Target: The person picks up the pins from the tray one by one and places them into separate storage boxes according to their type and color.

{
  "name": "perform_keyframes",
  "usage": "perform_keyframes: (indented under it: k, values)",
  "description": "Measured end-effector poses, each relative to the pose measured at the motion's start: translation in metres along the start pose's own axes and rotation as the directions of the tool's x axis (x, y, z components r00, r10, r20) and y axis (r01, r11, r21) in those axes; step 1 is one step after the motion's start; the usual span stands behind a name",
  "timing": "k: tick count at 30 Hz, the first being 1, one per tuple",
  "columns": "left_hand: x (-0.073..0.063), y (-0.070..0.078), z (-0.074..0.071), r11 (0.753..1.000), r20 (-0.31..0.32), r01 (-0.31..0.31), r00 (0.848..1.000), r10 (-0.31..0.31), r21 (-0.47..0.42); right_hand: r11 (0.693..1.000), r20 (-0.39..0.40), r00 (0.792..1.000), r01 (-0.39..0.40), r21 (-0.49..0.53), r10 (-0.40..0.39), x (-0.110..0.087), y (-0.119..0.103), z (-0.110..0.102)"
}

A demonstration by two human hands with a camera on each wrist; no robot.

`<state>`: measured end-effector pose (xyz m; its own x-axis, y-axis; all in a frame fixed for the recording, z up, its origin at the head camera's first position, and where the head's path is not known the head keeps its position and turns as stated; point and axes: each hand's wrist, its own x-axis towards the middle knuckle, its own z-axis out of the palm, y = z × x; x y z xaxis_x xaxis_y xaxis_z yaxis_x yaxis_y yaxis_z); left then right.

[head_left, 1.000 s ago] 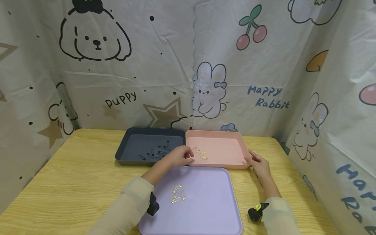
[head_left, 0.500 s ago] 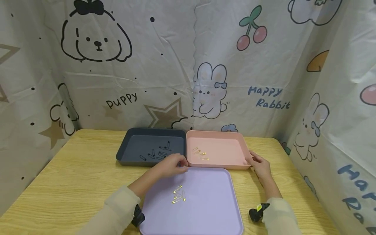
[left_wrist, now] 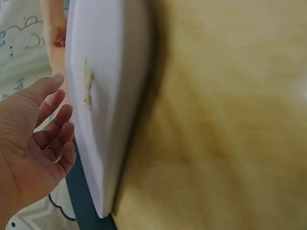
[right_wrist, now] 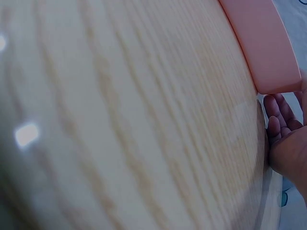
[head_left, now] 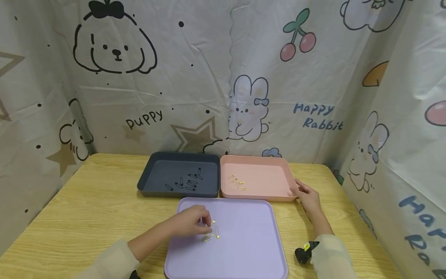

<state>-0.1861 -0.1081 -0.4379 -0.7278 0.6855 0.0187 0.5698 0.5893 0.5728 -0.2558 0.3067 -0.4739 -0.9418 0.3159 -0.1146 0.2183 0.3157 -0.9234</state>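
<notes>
My left hand [head_left: 191, 221] hovers over the lilac tray [head_left: 244, 240], fingertips close above a small pile of gold safety pins [head_left: 217, 231] and partly covering it. In the left wrist view the fingers [left_wrist: 62, 120] are loosely bent, thumb apart, with nothing between them. My right hand [head_left: 308, 198] grips the near right corner of the pink tray [head_left: 265, 176], thumb over the rim; its other fingers [right_wrist: 274, 125] curl beside the tray's outer wall. Several gold safety pins [head_left: 242, 188] lie at the pink tray's left side.
A dark grey tray [head_left: 156, 176] holding several black safety pins [head_left: 191, 182] adjoins the pink one on the left. All three trays rest on a wooden table [head_left: 104, 217]. Behind hangs a printed curtain [head_left: 195, 85].
My left hand has drawn back from the pink tray's left edge, across the front of the dark tray, to the pins on the lilac tray. My right hand stays put.
</notes>
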Motion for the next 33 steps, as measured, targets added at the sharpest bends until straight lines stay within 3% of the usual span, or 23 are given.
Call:
perform_keyframes:
  k: [5, 10, 26, 33]
  values:
    - [-0.023, -0.001, 0.007, 0.999, 0.031, -0.004, 1.0, 0.003, 0.038, 1.0, 0.007, 1.0, 0.0, -0.014, 0.0, -0.002, -0.001, 0.0]
    - [-0.033, 0.002, 0.012, 0.996, 0.014, 0.018, 1.0, -0.019, 0.082, 0.999, 0.004, 0.999, -0.038, -0.012, 0.038, -0.004, 0.0, -0.001]
    - [-0.03, 0.014, 0.017, 0.964, -0.066, 0.006, 0.998, 0.012, 0.266, 0.999, 0.018, 0.999, -0.036, -0.018, 0.036, -0.005, -0.003, 0.0]
    - [-0.028, 0.014, 0.016, 0.966, -0.063, 0.025, 0.998, -0.009, 0.256, 0.999, 0.022, 0.999, -0.034, -0.018, 0.034, -0.004, -0.005, 0.0]
